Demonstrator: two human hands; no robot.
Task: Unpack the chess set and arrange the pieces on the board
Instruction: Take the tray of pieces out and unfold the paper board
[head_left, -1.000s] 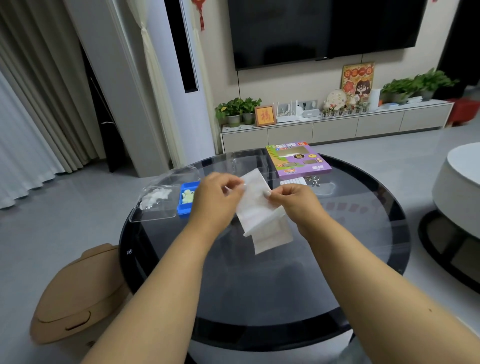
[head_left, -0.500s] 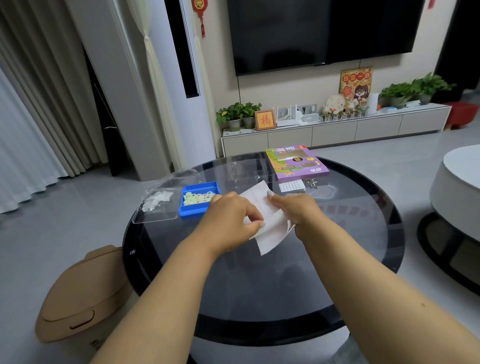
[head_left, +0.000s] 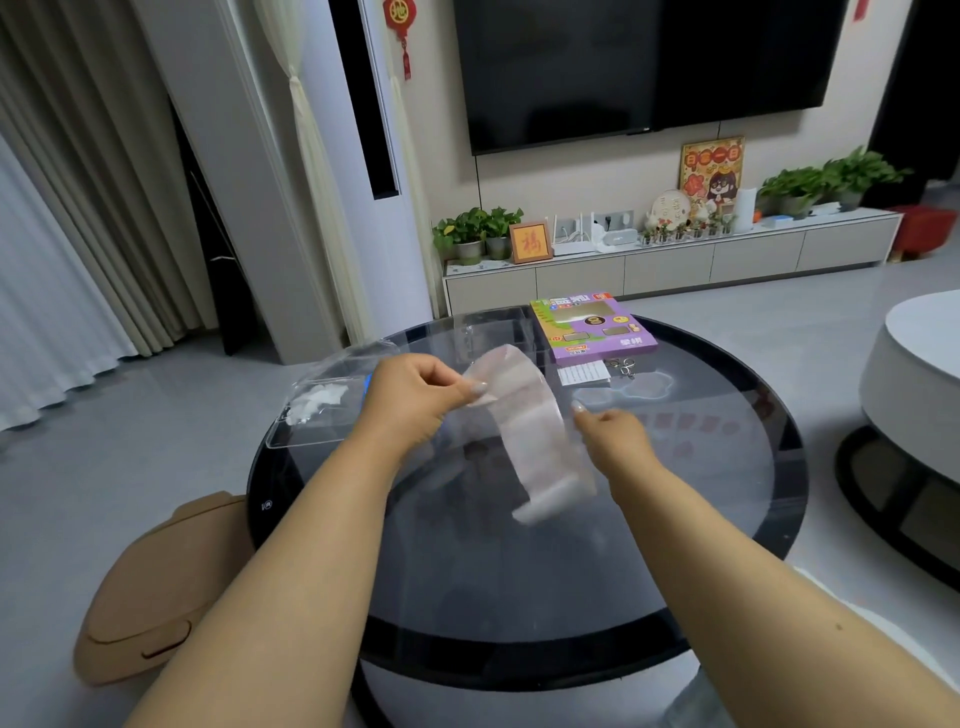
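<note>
A long white paper sheet (head_left: 530, 431), creased and blurred, arcs down over the round black glass table (head_left: 519, 597). My left hand (head_left: 415, 400) pinches the sheet's upper end. At the sheet's right edge is my right hand (head_left: 610, 434), one finger raised; the paper hides whether it grips. The purple chess set box (head_left: 597, 327) lies at the table's far side. A blue tray (head_left: 367, 387) is almost wholly hidden behind my left hand. Left of it lies a clear plastic lid (head_left: 311, 415) with white bits on it.
A small white card (head_left: 584, 373) and metal rings (head_left: 626, 368) lie in front of the purple box. A clear plastic insert (head_left: 493, 327) sits at the far edge. A tan bin (head_left: 145, 597) stands on the floor at left, a white round table (head_left: 914, 389) at right.
The folded sheet has unfolded into a long strip hanging from my left hand. My hands have moved apart, and my left hand now covers the blue tray.
</note>
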